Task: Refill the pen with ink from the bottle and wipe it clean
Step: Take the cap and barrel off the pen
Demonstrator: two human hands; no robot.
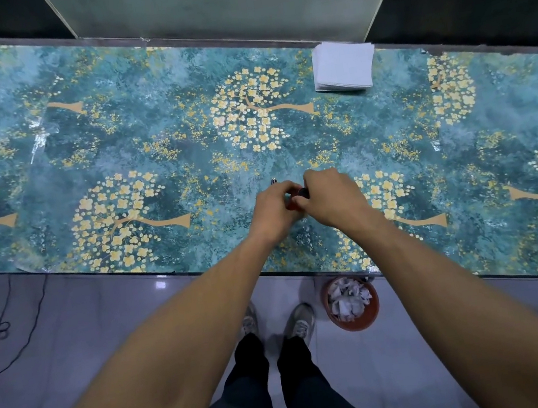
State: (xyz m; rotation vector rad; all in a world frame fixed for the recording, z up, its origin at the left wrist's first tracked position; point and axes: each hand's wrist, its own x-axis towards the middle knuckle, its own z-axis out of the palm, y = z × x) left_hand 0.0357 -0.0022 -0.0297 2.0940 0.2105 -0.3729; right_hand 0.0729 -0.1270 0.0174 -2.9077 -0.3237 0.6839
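Both hands meet over the middle of the floral teal table. My left hand is closed around a small reddish ink bottle, which is mostly hidden by the fingers. The fingers of my right hand pinch the bottle's black cap from the right. The dark tip of the pen pokes out just beyond my left hand. I cannot tell whether the pen is held or lying on the table.
A stack of white tissues lies at the table's far edge, to the right. On the floor beside my feet, a red-brown bin holds crumpled paper. Black cables run over the floor on the left.
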